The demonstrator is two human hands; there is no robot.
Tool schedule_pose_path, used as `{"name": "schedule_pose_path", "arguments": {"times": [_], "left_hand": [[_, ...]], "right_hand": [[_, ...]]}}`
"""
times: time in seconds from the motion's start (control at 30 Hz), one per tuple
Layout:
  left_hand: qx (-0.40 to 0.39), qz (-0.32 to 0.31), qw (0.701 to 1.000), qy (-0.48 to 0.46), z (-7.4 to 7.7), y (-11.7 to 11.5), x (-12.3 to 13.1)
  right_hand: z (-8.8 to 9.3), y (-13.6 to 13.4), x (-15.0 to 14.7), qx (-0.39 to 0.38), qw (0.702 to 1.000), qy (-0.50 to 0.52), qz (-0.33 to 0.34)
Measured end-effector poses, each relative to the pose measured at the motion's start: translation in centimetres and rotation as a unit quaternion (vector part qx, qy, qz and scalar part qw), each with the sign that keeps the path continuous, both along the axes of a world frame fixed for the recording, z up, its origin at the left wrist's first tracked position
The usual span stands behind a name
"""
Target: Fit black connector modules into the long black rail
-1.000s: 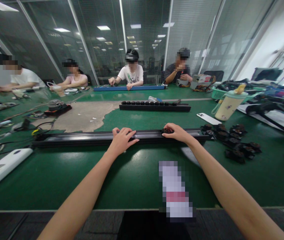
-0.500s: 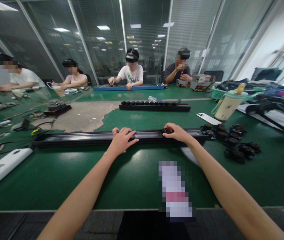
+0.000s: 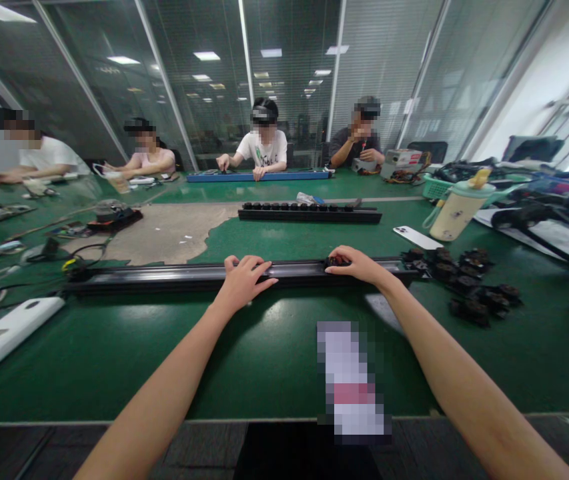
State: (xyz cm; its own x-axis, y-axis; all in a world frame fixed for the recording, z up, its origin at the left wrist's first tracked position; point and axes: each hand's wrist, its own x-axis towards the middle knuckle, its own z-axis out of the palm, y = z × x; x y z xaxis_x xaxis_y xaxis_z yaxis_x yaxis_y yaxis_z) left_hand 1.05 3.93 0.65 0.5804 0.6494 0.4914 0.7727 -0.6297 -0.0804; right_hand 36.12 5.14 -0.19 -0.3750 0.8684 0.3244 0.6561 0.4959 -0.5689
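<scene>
A long black rail (image 3: 174, 275) with a shiny inner channel lies across the green table in front of me. My left hand (image 3: 244, 283) lies over its middle, fingers bent across the top and thumb at the near side, gripping it. What is under that palm is hidden. Farther right, my right hand (image 3: 357, 263) closes its thumb and fingers around a small dark round part (image 3: 334, 262) set down in the channel. Beside the rail's right end lies a cluster of similar black parts (image 3: 464, 270).
Beyond the rail stands a second black rail (image 3: 309, 216) with a row of knobs. A white phone (image 3: 418, 237) and a cream tumbler (image 3: 459, 210) are at right. A blurred-out phone-like object (image 3: 351, 380) lies nearest me; a white device (image 3: 11, 337) is left. Several people sit opposite.
</scene>
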Motion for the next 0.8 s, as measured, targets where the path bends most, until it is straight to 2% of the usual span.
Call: {"name": "schedule_pose_path", "arguments": {"times": [0.8], "left_hand": [[0.004,-0.002,1.0,-0.002,-0.04,-0.01,-0.03]], "right_hand": [[0.26,-0.3,-0.33,0.008,1.0,-0.004,-0.009]]}}
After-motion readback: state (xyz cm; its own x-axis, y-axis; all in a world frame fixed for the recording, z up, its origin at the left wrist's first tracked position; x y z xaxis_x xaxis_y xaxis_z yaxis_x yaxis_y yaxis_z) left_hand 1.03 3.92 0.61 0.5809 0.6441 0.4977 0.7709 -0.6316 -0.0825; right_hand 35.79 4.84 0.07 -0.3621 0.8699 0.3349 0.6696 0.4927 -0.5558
